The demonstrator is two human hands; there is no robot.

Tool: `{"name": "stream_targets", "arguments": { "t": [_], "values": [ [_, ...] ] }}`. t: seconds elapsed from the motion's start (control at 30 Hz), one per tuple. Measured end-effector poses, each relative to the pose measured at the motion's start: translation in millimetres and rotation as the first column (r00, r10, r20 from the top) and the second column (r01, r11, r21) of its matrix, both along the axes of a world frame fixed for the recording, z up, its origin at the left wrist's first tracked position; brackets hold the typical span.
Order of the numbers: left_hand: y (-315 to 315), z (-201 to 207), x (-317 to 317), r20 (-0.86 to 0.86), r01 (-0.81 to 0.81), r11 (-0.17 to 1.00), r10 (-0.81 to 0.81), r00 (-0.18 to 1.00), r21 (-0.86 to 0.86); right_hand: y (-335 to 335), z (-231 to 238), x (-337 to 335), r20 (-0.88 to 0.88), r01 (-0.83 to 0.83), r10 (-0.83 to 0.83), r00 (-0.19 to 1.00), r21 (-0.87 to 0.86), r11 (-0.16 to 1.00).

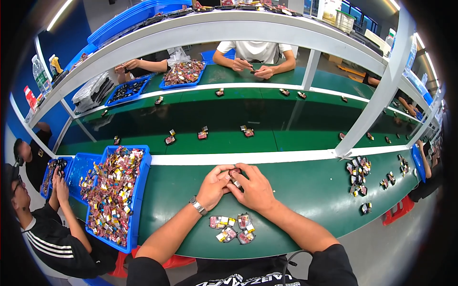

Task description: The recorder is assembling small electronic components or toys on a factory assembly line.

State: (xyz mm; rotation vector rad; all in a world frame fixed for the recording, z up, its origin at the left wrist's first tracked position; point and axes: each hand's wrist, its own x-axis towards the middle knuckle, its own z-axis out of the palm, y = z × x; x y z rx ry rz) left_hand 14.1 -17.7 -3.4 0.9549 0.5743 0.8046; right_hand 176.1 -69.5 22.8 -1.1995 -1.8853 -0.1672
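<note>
My left hand (213, 187) and my right hand (254, 187) meet over the green work surface. Between their fingertips is a small red circuit board (234, 173) with a dark edge, mostly covered by the fingers. Both hands are closed on it. Closer to me, between my forearms, lies a small group of red boards in dark frames (245, 221) with white and yellow parts. To the left of my left arm stands a blue bin (138, 205) heaped with loose red boards (112, 202) that carry white and yellow pieces.
Beyond a white rail (248, 158) runs a green conveyor belt (229, 114) with spaced-out boards. More assemblies (359, 171) lie on the right. A white post (377, 105) and overhead shelf (238, 21) frame the bench. Co-workers sit opposite and at both sides.
</note>
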Motion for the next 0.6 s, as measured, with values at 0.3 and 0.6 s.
{"name": "stream_targets", "arguments": {
  "t": [0.3, 0.6],
  "values": [
    [6.4, 3.7, -6.7, 0.067, -0.021, 0.999, 0.018, 0.998, 0.049, 74.7, -16.0, 53.3, -0.119, 0.199, -0.2, 0.972, -0.023, 0.98],
    [14.0, 6.1, -6.9, -0.081, 0.101, 0.986, -0.091, 0.993, 0.131, 122.5, -50.0, 160.1, 0.006, 0.588, -0.596, 0.803, -0.173, 0.791]
  ]
}}
